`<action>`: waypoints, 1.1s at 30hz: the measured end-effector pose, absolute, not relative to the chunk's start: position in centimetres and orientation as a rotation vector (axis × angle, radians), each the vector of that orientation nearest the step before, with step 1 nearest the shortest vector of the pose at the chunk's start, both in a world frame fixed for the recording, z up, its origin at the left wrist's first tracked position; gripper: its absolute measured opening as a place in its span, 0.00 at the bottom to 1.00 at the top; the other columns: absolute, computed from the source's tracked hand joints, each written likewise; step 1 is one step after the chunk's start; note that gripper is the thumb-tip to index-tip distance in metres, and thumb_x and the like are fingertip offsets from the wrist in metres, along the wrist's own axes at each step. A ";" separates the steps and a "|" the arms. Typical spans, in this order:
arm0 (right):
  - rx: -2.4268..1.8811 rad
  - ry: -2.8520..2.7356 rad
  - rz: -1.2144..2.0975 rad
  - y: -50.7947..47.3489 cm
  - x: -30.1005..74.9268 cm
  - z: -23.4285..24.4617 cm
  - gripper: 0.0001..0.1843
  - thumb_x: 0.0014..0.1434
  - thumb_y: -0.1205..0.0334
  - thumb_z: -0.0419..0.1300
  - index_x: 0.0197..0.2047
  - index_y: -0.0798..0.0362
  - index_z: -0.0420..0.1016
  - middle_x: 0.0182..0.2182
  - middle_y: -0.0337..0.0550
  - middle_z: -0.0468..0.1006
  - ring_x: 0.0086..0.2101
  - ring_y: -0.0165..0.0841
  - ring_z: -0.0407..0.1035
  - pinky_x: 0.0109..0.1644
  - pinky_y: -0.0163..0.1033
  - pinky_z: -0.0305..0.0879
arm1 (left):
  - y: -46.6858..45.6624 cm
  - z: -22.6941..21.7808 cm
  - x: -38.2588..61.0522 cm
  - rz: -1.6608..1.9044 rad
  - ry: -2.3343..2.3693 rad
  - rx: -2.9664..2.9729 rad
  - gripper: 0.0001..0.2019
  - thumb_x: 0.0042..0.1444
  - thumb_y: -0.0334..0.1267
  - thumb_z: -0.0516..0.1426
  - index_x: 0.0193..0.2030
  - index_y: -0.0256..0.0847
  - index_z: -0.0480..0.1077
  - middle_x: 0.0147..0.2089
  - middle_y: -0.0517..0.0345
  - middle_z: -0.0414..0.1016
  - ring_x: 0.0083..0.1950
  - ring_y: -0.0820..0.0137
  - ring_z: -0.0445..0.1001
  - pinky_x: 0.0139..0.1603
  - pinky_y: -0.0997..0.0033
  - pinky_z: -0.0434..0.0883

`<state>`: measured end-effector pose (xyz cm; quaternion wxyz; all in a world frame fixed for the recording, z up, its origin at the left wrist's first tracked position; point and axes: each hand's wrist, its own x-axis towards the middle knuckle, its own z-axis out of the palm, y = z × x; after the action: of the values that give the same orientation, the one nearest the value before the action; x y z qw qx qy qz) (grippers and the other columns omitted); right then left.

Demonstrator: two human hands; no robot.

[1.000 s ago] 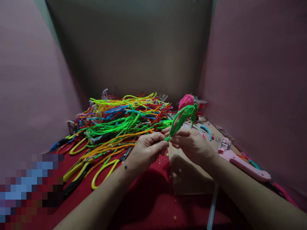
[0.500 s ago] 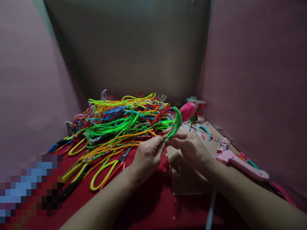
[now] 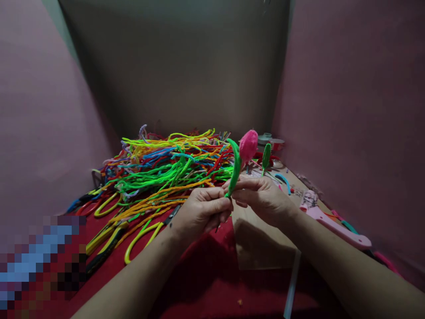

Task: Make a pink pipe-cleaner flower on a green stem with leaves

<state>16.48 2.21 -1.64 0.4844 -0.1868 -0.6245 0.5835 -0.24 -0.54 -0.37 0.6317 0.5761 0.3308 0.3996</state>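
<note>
A fuzzy pink tulip made of pipe cleaners (image 3: 249,145) stands upright between my hands. A long, curved green leaf (image 3: 235,166) rises beside the bloom. Low on the stem, my left hand (image 3: 209,206) is closed, thumb and fingers pinching the green base. My right hand (image 3: 262,192) is closed too, its fingertips at the lower leaf and stem, and its fingers hide part of the stem. Another green leaf (image 3: 266,156) shows just right of the bloom; whether it belongs to the same flower I cannot tell.
A heap of coloured pipe cleaners (image 3: 179,164) spreads behind my left hand. Yellow-handled scissors (image 3: 133,243) and pliers (image 3: 109,241) lie at left on the red cloth (image 3: 202,279). Right: a board (image 3: 265,248), pink glue gun (image 3: 338,228) and glue stick (image 3: 292,283).
The tulip has tipped from leaning right to nearly upright and moved slightly left. My left hand has turned and shifted left, its thumb now showing across the stem base.
</note>
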 end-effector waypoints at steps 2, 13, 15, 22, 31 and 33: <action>-0.417 -1.520 1.505 2.2 16.5 -1.8 0.09 0.51 0.67 0.63 0.36 0.48 0.81 0.27 0.38 0.70 0.25 0.25 0.57 0.27 0.34 0.52 | -0.5 -0.6 -0.5 0.837 0.678 1.279 0.10 0.50 0.38 0.59 0.24 0.33 0.68 0.16 0.64 0.65 0.09 0.86 0.50 0.08 0.84 0.43; -0.486 -1.400 1.345 1.7 15.7 -1.9 0.05 0.48 0.65 0.65 0.31 0.47 0.80 0.33 0.38 0.73 0.31 0.29 0.63 0.35 0.37 0.60 | 0.1 -0.6 -0.5 0.850 0.743 1.319 0.09 0.52 0.39 0.57 0.27 0.35 0.70 0.20 0.63 0.68 0.11 0.85 0.55 0.11 0.83 0.50; -0.553 -1.393 1.249 1.6 15.6 -2.0 0.04 0.49 0.63 0.64 0.30 0.47 0.81 0.35 0.39 0.72 0.34 0.30 0.64 0.38 0.38 0.61 | -0.2 -0.5 0.2 1.006 0.910 1.454 0.06 0.51 0.36 0.57 0.29 0.35 0.71 0.22 0.63 0.69 0.14 0.84 0.59 0.13 0.83 0.55; -0.655 -1.386 1.138 1.1 15.1 -2.0 0.03 0.49 0.63 0.64 0.30 0.48 0.80 0.35 0.41 0.71 0.39 0.34 0.64 0.45 0.42 0.61 | -0.6 -0.8 0.9 1.131 1.053 1.532 0.13 0.52 0.38 0.56 0.20 0.35 0.65 0.17 0.65 0.62 0.14 0.82 0.58 0.14 0.81 0.55; -0.486 -1.600 1.418 1.3 16.1 -1.5 0.07 0.50 0.59 0.64 0.35 0.46 0.81 0.39 0.41 0.71 0.35 0.31 0.62 0.39 0.39 0.62 | -0.2 -0.6 -1.1 0.767 0.665 1.326 0.09 0.47 0.39 0.60 0.29 0.34 0.72 0.16 0.63 0.65 0.12 0.84 0.52 0.10 0.81 0.44; -0.463 -1.620 1.428 1.2 16.2 -1.6 0.05 0.50 0.60 0.65 0.32 0.47 0.81 0.40 0.41 0.71 0.38 0.32 0.63 0.44 0.41 0.61 | -0.1 -0.7 -1.3 0.701 0.625 1.334 0.11 0.46 0.41 0.60 0.25 0.33 0.71 0.16 0.61 0.65 0.11 0.84 0.51 0.09 0.80 0.43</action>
<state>16.18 1.23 -1.61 0.4496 -0.1872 -0.6552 0.5776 -1.28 -0.12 -0.66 0.6855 0.5954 0.2788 0.3129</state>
